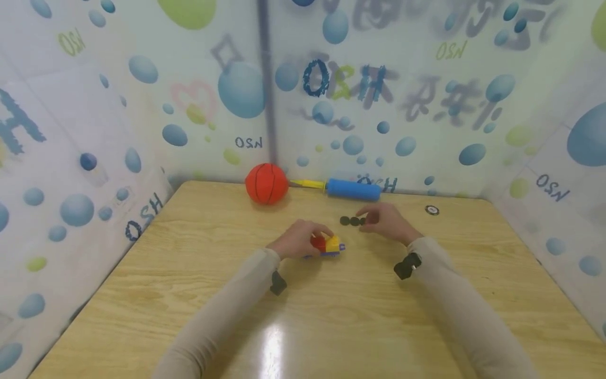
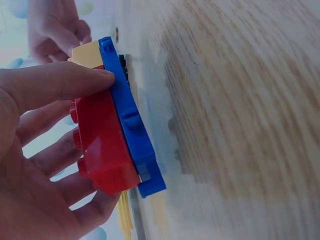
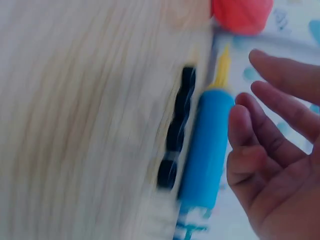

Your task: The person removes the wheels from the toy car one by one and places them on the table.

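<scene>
left hand (image 1: 298,239): fingers curled round toy block car (image 1: 327,246) | right hand (image 1: 385,221): fingers relaxed, holding nothing, just beside black wheels (image 1: 352,221)

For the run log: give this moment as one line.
left hand: grips red, yellow and blue plastic brick toy | right hand: open, at row of black round wheels | behind: orange ball, blue pump

"OSN" — mirrored — is read repeatedly on the bubble-patterned wall sheeting (image 1: 426,105); "OSH" is read at lower left. Large blurred characters are illegible — none elsewhere.
</scene>
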`<state>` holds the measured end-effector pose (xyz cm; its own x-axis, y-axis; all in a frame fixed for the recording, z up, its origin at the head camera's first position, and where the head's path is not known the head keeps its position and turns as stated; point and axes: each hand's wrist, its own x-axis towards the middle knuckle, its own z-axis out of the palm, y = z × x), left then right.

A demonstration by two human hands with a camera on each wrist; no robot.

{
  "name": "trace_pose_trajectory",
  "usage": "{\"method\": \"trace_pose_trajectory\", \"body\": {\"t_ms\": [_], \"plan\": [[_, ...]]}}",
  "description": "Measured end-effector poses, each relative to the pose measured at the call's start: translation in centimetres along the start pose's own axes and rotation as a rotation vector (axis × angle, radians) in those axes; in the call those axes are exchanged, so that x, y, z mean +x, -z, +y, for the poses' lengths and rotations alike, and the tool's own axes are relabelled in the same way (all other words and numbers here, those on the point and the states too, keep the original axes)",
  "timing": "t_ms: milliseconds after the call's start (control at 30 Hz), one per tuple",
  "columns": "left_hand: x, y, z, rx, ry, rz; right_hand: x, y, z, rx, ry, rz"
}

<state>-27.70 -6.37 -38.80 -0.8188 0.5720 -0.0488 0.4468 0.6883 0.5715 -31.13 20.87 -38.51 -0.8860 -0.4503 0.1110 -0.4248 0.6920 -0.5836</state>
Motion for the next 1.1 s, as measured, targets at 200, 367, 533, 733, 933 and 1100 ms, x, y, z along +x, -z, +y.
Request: {"method": "trace_pose_trajectory", "body": {"t_ms": [200,367,533,733,933,1100], "plan": [[0.2,-0.2,-0.2,0.013,0.009,0.029,-0.7,-2.0,-2.7,0.031,0.055,-0.077],[0.3,-0.3,-0.1,0.013,0.009,0.051,-1.1,-3.4,-3.9,0.025,0.036,-0.109],[0.5,-0.3,0.2,0.029,0.019,0.045,-1.3,-4.2,-4.4,0.000,0.061,-0.092],[0.4,-0.3,0.3,0.026,0.030,0.037,-1.6,-4.6,-4.7,-0.012,0.075,-0.053],[-0.4,-0.2,-0.4,0.017,0.013,0.075,-1.6,-4.8,-4.4,0.039,0.063,-0.009],[-1.2,0.3,-1.0,-0.014,0.053,0.121,-1.7,-4.5,-3.4,0.070,0.009,0.020]]}}
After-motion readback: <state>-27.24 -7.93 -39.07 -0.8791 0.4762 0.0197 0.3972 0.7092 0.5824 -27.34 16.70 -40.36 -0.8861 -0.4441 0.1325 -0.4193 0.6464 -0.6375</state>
